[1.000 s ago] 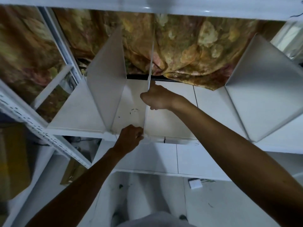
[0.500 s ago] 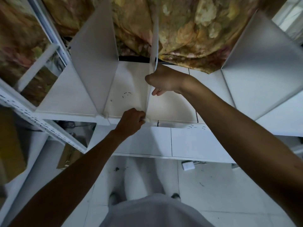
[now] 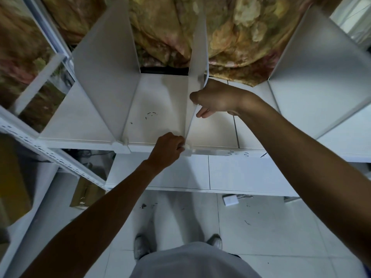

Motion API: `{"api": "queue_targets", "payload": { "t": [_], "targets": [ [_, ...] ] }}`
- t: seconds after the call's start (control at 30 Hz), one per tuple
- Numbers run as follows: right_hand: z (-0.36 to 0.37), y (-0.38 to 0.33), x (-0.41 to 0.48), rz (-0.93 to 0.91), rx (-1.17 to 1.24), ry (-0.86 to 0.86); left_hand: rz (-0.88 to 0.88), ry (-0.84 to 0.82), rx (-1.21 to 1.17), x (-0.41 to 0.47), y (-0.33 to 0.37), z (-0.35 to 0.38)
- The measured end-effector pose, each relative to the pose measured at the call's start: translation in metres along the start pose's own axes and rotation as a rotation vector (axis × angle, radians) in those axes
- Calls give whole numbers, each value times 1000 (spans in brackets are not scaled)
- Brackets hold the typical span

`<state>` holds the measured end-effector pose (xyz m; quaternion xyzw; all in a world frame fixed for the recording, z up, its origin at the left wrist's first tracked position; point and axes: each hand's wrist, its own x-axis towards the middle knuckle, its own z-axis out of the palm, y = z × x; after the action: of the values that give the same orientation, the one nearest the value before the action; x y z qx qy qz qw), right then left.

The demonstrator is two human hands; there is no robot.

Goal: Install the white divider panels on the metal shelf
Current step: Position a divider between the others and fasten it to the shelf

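A white metal shelf (image 3: 156,105) lies in front of me at waist height. A thin white divider panel (image 3: 197,57) stands upright on its middle. My right hand (image 3: 216,97) grips that panel from the right, about halfway along its length. My left hand (image 3: 170,147) pinches the panel's front bottom corner, where a small white clip (image 3: 187,150) sits on the shelf's front lip. A second white divider (image 3: 106,63) stands to the left, held at the front edge by its own clip. A third divider (image 3: 319,77) stands at the right.
A perforated white upright (image 3: 50,153) runs diagonally at the left. Floral cloth (image 3: 230,33) hangs behind the shelf. A lower white shelf (image 3: 230,173) sits below. On the tiled floor lie a small white packet (image 3: 230,200) and a brown box (image 3: 84,194). My shoes show at the bottom.
The view has tilted down and closer to the shelf. Both hands keep their hold on the middle divider, the right hand now a little further right along it.
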<state>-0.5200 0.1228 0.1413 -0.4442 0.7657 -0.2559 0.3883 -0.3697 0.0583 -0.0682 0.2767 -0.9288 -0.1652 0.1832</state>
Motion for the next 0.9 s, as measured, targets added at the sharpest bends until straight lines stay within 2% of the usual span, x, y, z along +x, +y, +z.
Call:
{"api": "queue_targets", "payload": {
  "t": [0.43,0.73,0.9],
  "targets": [
    [4,5,-1,-36,3,34,27,22,-16,4,13,11],
    [8,-1,-1,-37,-10,57,50,-47,-36,-5,7,6],
    [6,-8,-2,37,4,-1,22,-43,-86,-6,8,2]
  ]
}}
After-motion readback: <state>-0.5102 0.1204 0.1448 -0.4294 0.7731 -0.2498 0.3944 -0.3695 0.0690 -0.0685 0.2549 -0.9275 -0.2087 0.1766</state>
